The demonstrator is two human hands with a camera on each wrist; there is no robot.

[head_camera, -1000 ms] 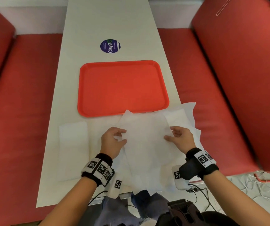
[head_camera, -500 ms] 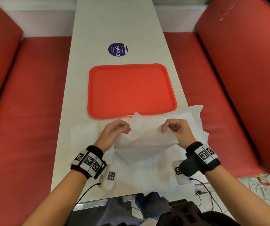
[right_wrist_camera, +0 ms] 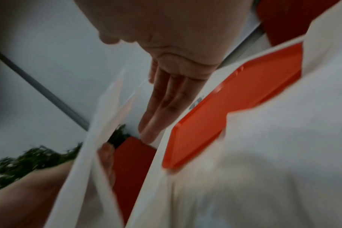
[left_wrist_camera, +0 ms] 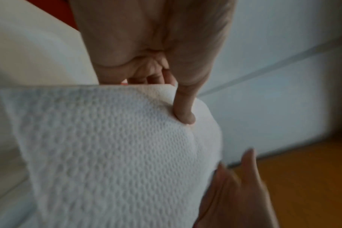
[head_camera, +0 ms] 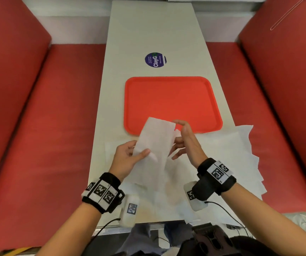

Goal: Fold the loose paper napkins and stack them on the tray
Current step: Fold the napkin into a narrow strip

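Pinching the napkin [head_camera: 155,139] in my left hand [head_camera: 128,159], I kept my right hand [head_camera: 187,143] flat-fingered beside it; the sticker [head_camera: 155,60] read "ClayGo".

i am seeing one white embossed napkin [head_camera: 155,139] standing lifted and folded over, just before the near rim of the bare red tray [head_camera: 172,103]. loose white napkins [head_camera: 240,150] are lying overlapped on the table's near right.
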